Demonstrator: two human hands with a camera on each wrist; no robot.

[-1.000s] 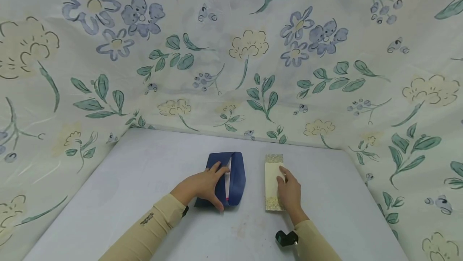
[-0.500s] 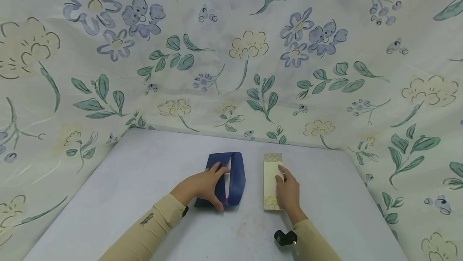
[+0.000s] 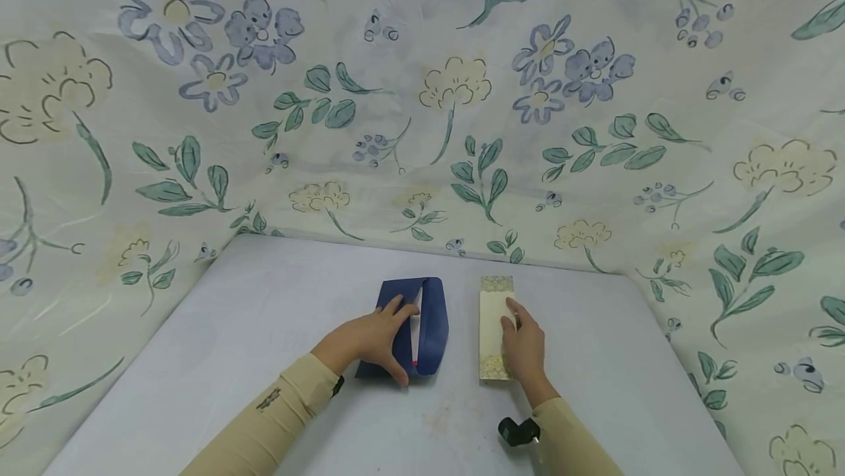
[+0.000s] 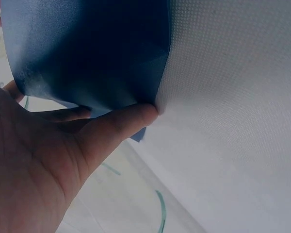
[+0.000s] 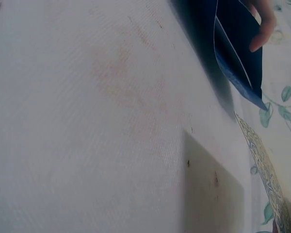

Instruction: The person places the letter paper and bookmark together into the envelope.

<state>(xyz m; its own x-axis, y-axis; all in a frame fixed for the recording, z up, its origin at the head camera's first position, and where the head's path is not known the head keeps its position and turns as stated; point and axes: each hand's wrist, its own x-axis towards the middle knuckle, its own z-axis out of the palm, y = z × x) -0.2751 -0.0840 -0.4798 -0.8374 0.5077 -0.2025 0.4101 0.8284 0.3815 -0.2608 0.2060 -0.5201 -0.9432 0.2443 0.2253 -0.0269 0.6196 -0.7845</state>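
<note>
A dark blue envelope (image 3: 433,340) lies near the middle of the table, its flap side to the right and its mouth parted over a white strip. My left hand (image 3: 372,337) grips it, thumb at the near edge and fingers at the mouth. In the left wrist view the thumb lies along the envelope's (image 4: 102,53) edge. To the right, my right hand (image 3: 526,348) holds a cream card (image 3: 491,320) with patterned gold bands at both ends. The right wrist view shows the card (image 5: 264,170) raised above its shadow, pinched at the frame's edge.
Both things are over a white table (image 3: 264,388) with faint reddish stains (image 3: 436,421). Floral-printed cloth (image 3: 396,116) surrounds it at the back and sides. A black wrist device (image 3: 518,432) sits at the right sleeve.
My right hand has shifted the card slightly left and away from me, a little nearer the envelope. The left hand and envelope have stayed in place.
</note>
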